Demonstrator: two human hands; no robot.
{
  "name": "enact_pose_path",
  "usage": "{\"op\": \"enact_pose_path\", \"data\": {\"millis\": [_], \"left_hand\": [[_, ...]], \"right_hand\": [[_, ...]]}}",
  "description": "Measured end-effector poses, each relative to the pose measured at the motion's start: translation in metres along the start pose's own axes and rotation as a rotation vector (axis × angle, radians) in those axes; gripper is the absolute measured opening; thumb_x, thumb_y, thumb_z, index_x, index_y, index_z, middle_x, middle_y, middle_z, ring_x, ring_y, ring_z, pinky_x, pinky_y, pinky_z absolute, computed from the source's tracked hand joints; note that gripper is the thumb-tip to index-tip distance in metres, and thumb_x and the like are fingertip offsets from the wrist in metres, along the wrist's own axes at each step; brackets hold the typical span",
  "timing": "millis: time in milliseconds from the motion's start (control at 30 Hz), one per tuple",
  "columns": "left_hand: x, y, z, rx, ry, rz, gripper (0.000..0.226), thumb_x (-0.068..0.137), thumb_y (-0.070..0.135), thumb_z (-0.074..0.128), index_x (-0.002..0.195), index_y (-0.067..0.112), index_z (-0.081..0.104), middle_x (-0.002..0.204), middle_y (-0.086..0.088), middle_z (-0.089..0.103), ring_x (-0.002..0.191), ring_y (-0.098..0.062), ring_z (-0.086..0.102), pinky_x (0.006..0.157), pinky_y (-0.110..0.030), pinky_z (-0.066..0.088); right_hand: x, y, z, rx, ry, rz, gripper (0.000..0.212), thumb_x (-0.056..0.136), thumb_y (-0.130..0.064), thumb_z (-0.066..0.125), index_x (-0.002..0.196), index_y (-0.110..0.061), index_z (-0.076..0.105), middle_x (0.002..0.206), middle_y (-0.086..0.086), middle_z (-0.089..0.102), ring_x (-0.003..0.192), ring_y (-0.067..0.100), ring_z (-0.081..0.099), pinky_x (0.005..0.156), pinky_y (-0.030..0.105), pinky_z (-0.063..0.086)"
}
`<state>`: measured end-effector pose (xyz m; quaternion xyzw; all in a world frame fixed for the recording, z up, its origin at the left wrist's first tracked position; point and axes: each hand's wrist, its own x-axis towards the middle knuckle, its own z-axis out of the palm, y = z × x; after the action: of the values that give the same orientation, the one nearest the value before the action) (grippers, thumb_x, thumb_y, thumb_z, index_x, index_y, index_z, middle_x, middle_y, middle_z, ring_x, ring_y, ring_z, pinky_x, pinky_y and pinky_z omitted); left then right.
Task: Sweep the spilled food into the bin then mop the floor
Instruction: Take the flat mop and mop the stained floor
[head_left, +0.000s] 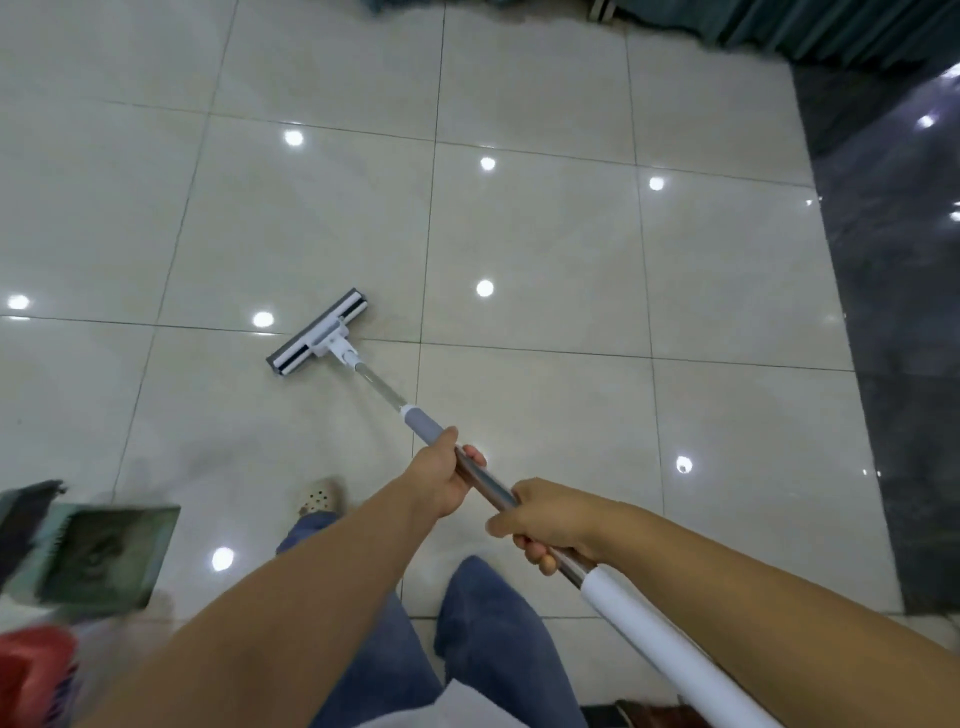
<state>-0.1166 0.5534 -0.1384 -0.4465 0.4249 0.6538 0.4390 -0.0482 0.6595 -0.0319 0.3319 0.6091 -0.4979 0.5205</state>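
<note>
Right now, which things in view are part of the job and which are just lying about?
Job: mop, gripped by left hand and right hand; tiled floor; green dustpan.
Lying about: curtain; blurred red item, unidentifiable.

Wearer's dress as we see it: blue denim trousers on both legs, a beige perforated clog on the one visible foot, and the edge of a white garment at the waist. Our forearms are uncovered down to the left grip and right grip.
</note>
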Motion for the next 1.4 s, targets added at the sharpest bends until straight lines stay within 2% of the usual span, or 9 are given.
{"op": "enact_pose_path", "data": {"millis": [133, 267, 400, 600, 733, 900, 1100, 1267, 1400], "left_hand": [[-0.005, -0.023, 0.014, -0.032, 0.0, 0.004, 0.021, 0.098, 0.023, 0.048, 0.083, 0.01, 0.044, 0.059, -0.005, 0.04, 0.049, -0.015, 0.04, 0.052, -0.028, 0.045], [0.012, 0.005, 0.014, -0.038, 0.025, 0.046, 0.022, 0.098, 0.022, 0.047, 0.08, 0.01, 0.043, 0.057, -0.004, 0.038, 0.043, -0.013, 0.04, 0.041, -0.024, 0.044], [0.023, 0.047, 0.012, -0.066, 0.022, 0.045, 0.024, 0.097, 0.022, 0.049, 0.078, 0.01, 0.043, 0.055, -0.003, 0.037, 0.039, -0.012, 0.039, 0.037, -0.02, 0.042], [0.049, 0.17, -0.008, -0.069, 0.025, 0.085, 0.017, 0.098, 0.021, 0.048, 0.085, 0.009, 0.045, 0.06, -0.004, 0.04, 0.049, -0.013, 0.039, 0.038, -0.02, 0.043], [0.076, 0.281, -0.023, -0.074, 0.038, 0.126, 0.02, 0.097, 0.022, 0.048, 0.085, 0.008, 0.046, 0.059, -0.004, 0.04, 0.049, -0.015, 0.04, 0.047, -0.026, 0.045], [0.115, 0.423, -0.044, -0.113, 0.023, 0.189, 0.02, 0.097, 0.021, 0.049, 0.083, 0.008, 0.043, 0.06, -0.004, 0.038, 0.049, -0.014, 0.038, 0.048, -0.026, 0.044], [0.156, 0.562, -0.079, -0.094, 0.065, 0.256, 0.024, 0.097, 0.024, 0.049, 0.081, 0.008, 0.042, 0.06, -0.003, 0.039, 0.037, -0.011, 0.041, 0.043, -0.022, 0.044], [0.172, 0.633, -0.114, -0.1, 0.065, 0.293, 0.023, 0.097, 0.024, 0.05, 0.083, 0.008, 0.042, 0.061, -0.003, 0.042, 0.042, -0.012, 0.042, 0.038, -0.017, 0.045], [0.167, 0.634, -0.123, -0.095, 0.022, 0.292, 0.022, 0.098, 0.023, 0.047, 0.084, 0.007, 0.043, 0.063, -0.003, 0.043, 0.05, -0.013, 0.043, 0.043, -0.022, 0.047]], "right_hand": [[-0.008, 0.017, -0.011, -0.072, 0.014, 0.029, 0.015, 0.091, -0.02, 0.059, 0.095, -0.013, 0.047, 0.063, 0.003, 0.05, 0.043, 0.009, 0.044, 0.041, 0.02, 0.043], [0.008, -0.011, -0.013, -0.083, 0.024, 0.037, 0.012, 0.09, -0.018, 0.059, 0.09, -0.011, 0.048, 0.062, 0.004, 0.05, 0.043, 0.011, 0.043, 0.04, 0.022, 0.043], [0.018, -0.056, -0.014, -0.068, 0.035, 0.05, 0.012, 0.091, -0.017, 0.058, 0.088, -0.01, 0.049, 0.06, 0.004, 0.049, 0.041, 0.01, 0.042, 0.038, 0.02, 0.042], [0.062, -0.171, -0.004, -0.014, 0.065, 0.036, 0.012, 0.09, -0.015, 0.059, 0.086, -0.009, 0.049, 0.059, 0.003, 0.048, 0.037, 0.008, 0.041, 0.038, 0.019, 0.041], [0.102, -0.279, 0.002, 0.011, 0.075, 0.004, 0.014, 0.09, -0.014, 0.059, 0.083, -0.007, 0.049, 0.059, 0.004, 0.047, 0.037, 0.008, 0.039, 0.037, 0.018, 0.039], [0.16, -0.414, 0.004, 0.048, 0.057, -0.036, 0.015, 0.091, -0.013, 0.058, 0.084, -0.007, 0.047, 0.059, 0.004, 0.045, 0.032, 0.007, 0.036, 0.034, 0.015, 0.035], [0.234, -0.545, 0.022, 0.029, 0.027, -0.064, 0.014, 0.092, -0.012, 0.058, 0.084, -0.006, 0.048, 0.057, 0.004, 0.043, 0.029, 0.006, 0.037, 0.033, 0.014, 0.036], [0.268, -0.617, 0.042, -0.018, -0.016, -0.083, 0.02, 0.095, -0.008, 0.052, 0.076, -0.008, 0.046, 0.039, 0.001, 0.04, 0.027, 0.008, 0.036, 0.032, 0.013, 0.035], [0.267, -0.622, 0.047, -0.063, -0.024, -0.079, 0.016, 0.094, -0.009, 0.052, 0.08, -0.008, 0.046, 0.045, 0.003, 0.04, 0.03, 0.01, 0.037, 0.034, 0.015, 0.038]]}}
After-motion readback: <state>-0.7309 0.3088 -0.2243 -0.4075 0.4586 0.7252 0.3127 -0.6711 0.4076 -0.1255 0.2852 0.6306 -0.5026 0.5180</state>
